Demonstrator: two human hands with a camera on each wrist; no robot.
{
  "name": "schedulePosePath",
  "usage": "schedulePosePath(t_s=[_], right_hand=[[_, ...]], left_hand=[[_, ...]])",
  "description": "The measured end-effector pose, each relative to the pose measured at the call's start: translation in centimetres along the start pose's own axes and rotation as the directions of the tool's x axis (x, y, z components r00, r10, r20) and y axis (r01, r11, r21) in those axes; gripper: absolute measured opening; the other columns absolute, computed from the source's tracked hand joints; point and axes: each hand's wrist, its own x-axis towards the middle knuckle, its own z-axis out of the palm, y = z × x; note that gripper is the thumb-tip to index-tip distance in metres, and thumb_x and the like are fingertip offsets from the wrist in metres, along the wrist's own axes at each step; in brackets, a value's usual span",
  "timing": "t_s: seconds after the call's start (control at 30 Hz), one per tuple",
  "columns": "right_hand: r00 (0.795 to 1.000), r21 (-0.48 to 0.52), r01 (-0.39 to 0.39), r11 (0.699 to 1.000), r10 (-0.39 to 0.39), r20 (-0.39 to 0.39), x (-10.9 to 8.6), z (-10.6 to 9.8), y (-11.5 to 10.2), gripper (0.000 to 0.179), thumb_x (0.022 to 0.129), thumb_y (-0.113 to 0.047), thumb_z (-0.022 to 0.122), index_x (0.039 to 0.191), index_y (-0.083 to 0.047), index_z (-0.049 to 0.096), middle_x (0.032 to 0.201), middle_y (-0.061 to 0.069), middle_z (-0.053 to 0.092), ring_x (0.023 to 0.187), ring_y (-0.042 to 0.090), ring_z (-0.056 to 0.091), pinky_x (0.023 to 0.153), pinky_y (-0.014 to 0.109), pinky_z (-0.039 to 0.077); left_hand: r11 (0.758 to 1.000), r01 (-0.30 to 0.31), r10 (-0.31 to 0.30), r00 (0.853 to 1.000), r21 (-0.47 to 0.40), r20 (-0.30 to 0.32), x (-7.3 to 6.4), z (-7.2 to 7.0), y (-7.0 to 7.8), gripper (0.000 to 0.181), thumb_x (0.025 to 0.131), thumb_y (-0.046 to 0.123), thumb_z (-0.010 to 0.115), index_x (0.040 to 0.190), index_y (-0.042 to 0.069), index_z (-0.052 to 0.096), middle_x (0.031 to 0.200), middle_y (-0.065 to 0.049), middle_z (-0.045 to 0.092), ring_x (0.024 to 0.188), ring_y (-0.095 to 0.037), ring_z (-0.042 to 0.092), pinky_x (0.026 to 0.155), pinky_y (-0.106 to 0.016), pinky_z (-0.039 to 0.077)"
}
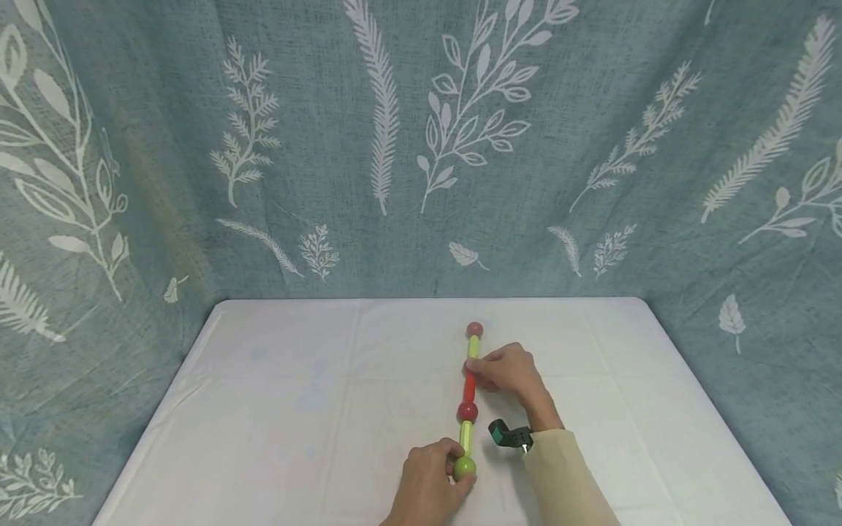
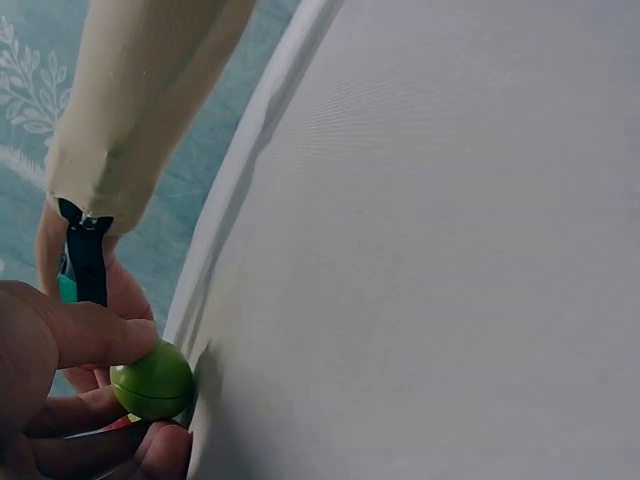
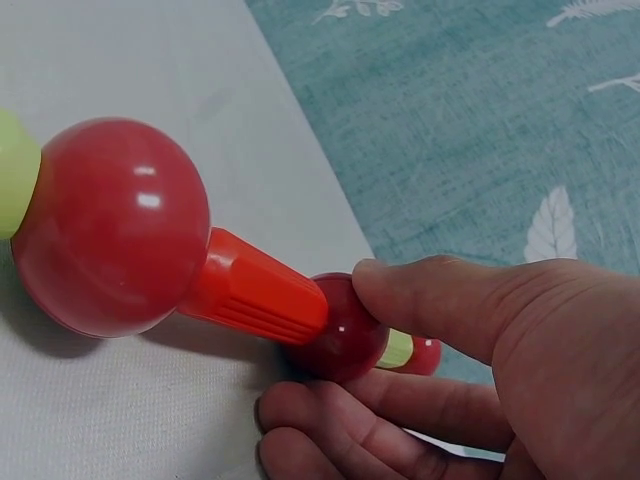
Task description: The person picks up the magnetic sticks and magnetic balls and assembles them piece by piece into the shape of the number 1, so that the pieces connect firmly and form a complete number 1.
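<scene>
A chain of toy balls and short rods runs away from me over the white cloth. At its near end my left hand (image 1: 430, 478) pinches a green ball (image 1: 464, 467) between thumb and fingers. A yellow-green rod (image 1: 465, 437) joins that ball to a red ball (image 1: 468, 411). From there a ribbed red rod (image 3: 262, 295) leads to another red ball (image 3: 338, 325), which my right hand (image 1: 509, 372) grips with thumb above and fingers beneath. Beyond it a second yellow-green rod (image 1: 473, 346) ends in a far red ball (image 1: 474, 330).
The table (image 1: 263, 409) is covered in white cloth, its far edge meeting a blue-green leaf-patterned curtain (image 1: 408, 146). On the right wrist sits a small black camera (image 1: 509, 435), just past the beige sleeve (image 1: 566, 475).
</scene>
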Motion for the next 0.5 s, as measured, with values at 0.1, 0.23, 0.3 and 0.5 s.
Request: schedulePosePath(t_s=[0.1, 0.23, 0.3, 0.5], right_hand=[[1.000, 0.001, -0.003, 1.000, 0.003, 0.000, 0.0, 0.0, 0.0, 0.026, 0.094, -0.036, 0.085, 0.092, -0.011, 0.087, 0.076, 0.001, 0.078, 0.074, 0.019, 0.069, 0.067, 0.028, 0.050], [1.000, -0.001, -0.001, 1.000, 0.001, -0.003, 0.0, 0.1, 0.1, 0.027, 0.095, -0.037, 0.085, 0.093, -0.011, 0.087, 0.076, 0.001, 0.078, 0.074, 0.019, 0.069, 0.067, 0.028, 0.050], [1.000, -0.004, 0.009, 1.000, -0.009, -0.007, -0.1, 0.0, 0.2, 0.028, 0.094, -0.038, 0.085, 0.093, -0.010, 0.087, 0.076, 0.001, 0.078, 0.075, 0.019, 0.069, 0.067, 0.029, 0.049], [0.999, -0.068, 0.034, 0.997, -0.035, -0.011, -1.7, -0.6, 0.8, 0.033, 0.097, -0.040, 0.082, 0.102, -0.008, 0.086, 0.078, 0.002, 0.076, 0.079, 0.021, 0.065, 0.072, 0.034, 0.050]], left_hand=[[1.000, -0.015, 0.015, 1.000, 0.005, 0.008, 0.0, 0.1, -0.2, 0.031, 0.084, 0.022, 0.095, 0.106, 0.011, 0.077, 0.075, 0.013, 0.063, 0.070, -0.003, 0.049, 0.064, -0.021, 0.045], [1.000, -0.004, 0.004, 1.000, -0.003, 0.008, -0.1, -0.1, 0.3, 0.032, 0.084, 0.021, 0.096, 0.107, 0.010, 0.076, 0.077, 0.010, 0.066, 0.071, -0.004, 0.050, 0.065, -0.022, 0.047], [1.000, 0.009, -0.009, 1.000, -0.003, 0.005, -0.3, -0.5, 0.9, 0.032, 0.084, 0.019, 0.095, 0.107, 0.009, 0.076, 0.077, 0.010, 0.066, 0.071, -0.005, 0.050, 0.066, -0.021, 0.048], [0.999, 0.022, -0.022, 1.000, -0.029, 0.004, -0.8, -1.4, 2.0, 0.030, 0.085, 0.016, 0.095, 0.106, 0.010, 0.075, 0.077, 0.010, 0.064, 0.072, -0.003, 0.050, 0.067, -0.020, 0.047]])
